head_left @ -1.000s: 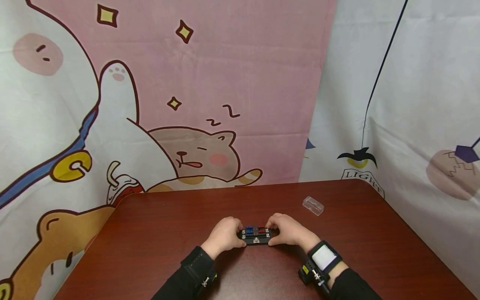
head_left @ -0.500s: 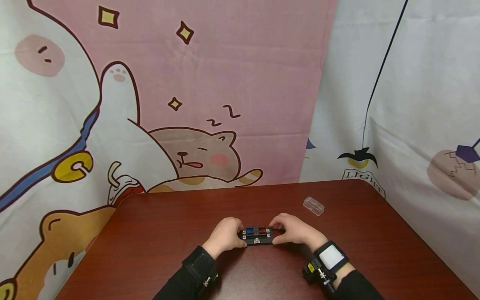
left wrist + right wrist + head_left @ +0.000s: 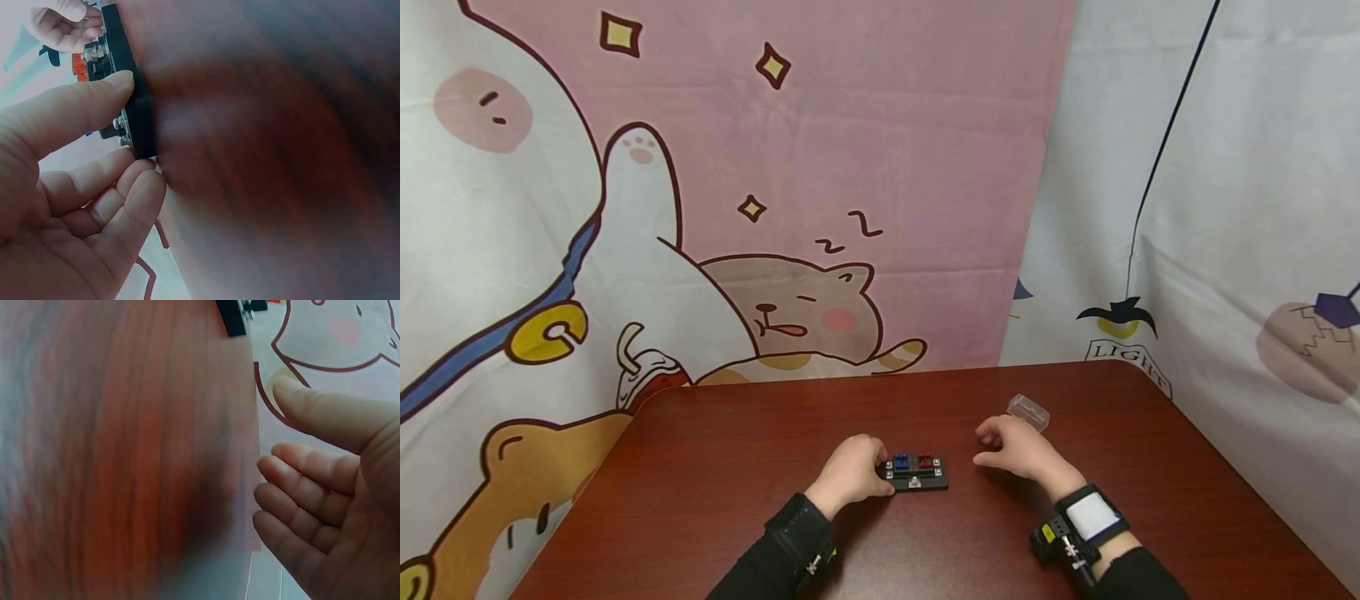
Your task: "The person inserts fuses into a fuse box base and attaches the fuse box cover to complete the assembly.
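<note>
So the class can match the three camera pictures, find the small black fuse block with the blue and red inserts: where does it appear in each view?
Head view: the fuse block lies low at centre on the table, its left end held by the left hand.
Left wrist view: the block stands edge-on at upper left, against the fingertips.
Right wrist view: only a black corner at the top edge.
Shared landmark: the red-brown table.
</note>
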The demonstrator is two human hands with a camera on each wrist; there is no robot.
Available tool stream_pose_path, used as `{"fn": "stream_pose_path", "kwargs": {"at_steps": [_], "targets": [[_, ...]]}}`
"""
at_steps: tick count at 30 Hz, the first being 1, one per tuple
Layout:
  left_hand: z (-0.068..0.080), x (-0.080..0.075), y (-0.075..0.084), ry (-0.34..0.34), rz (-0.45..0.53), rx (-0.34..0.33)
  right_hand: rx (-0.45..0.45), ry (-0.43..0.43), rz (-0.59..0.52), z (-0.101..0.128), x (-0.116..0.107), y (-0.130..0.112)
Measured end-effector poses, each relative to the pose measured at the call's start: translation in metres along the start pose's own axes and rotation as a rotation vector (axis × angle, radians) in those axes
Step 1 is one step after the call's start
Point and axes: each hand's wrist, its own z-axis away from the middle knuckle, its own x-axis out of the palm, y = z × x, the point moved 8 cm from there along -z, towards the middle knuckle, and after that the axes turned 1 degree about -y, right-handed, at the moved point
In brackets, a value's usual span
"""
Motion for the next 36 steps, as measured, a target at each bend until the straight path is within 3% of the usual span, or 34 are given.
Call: {"fn": "stream_pose_path", "kwargs": {"at_steps": [19,25,36], "targets": [[0.000,0.001,-0.001,-0.013,0.004,-0.019,0.167,0.250,0.173,-0.003,-0.058,0.040],[-0.001,0.002,-0.002,-0.014,0.006,-0.022,0.251,0.237,0.180,-0.004,-0.060,0.055],[0.000,0.001,-0.002,-0.016,0.017,-0.032,0.318,0.190,0.223,-0.006,-0.059,0.070]]}}
